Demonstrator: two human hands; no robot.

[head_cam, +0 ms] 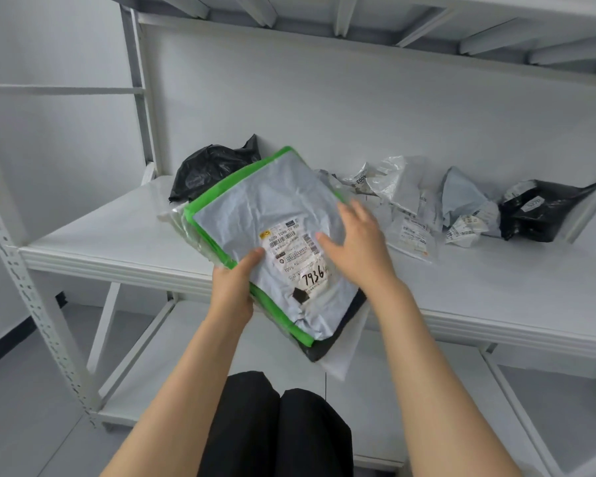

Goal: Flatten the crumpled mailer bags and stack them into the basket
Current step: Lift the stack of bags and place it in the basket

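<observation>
Stack of flattened mailer bags [276,297] held at the near edge of the white shelf [117,235], tilted, its near end overhanging the edge; cannot tell whether the far end rests on the shelf. Top of stack: grey-blue mailer [269,201], creased, with a shipping label [296,256] marked "7936" by hand. Under it a green-edged bag [236,180], a black layer [344,325] showing at the near right corner, and clear or white layers [176,218] showing at the left. Left hand [233,287] grips the stack's near left edge, thumb [253,258] on top beside the label, fingers curled underneath out of sight. Right hand [355,242] lies flat on the right side of the top mailer, fingers straight and spread, slightly blurred, gripping nothing. Crumpled black bag [210,170] on the shelf just behind the stack at far left, partly hidden by it. To the right, well apart from the hands: crumpled silver-white mailers [393,187], a crumpled grey-blue mailer [461,197], then a second black bag [537,211] at the far right. Perforated upright post [21,270] at left. Lower shelf [152,356] below. Person's black trousers [276,425] at the bottom, between the forearms.
</observation>
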